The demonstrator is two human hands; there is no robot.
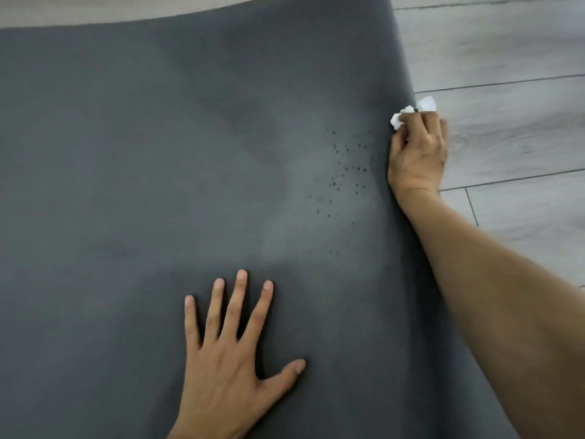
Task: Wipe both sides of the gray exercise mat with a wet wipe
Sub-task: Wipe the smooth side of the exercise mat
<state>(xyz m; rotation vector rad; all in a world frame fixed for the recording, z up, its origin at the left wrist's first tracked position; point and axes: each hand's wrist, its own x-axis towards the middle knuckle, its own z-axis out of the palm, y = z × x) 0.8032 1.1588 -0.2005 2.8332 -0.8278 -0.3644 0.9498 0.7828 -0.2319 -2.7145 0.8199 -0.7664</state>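
Note:
The gray exercise mat lies flat and fills most of the head view. A cluster of small dark specks marks it near its right edge, beside a paler patch. My right hand sits at the mat's right edge with its fingers curled round a crumpled white wet wipe. My left hand lies flat on the mat near the bottom, fingers spread and straight, palm down.
Light gray wood-look floor planks run to the right of the mat. A strip of pale floor shows beyond the mat's far edge at the top.

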